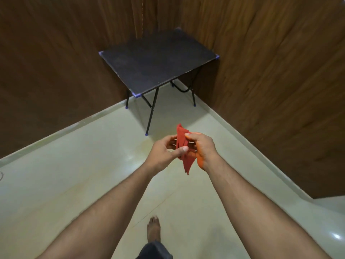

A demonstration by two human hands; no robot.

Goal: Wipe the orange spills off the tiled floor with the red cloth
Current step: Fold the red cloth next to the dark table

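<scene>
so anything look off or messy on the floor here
A faint orange smear stains the pale tiled floor just left of the hands, near the folding table's front leg. The right hand, which holds the red cloth with the left hand, has orange-stained skin.

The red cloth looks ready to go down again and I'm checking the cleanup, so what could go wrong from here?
1. The red cloth is bunched between the left hand and right hand; wiping with a soiled fold may spread colour.
2. The right hand's heel looks orange, so it could re-mark the floor.
3. A faint orange smear lies near the table leg, easily missed, and a bare foot could track it.
</scene>
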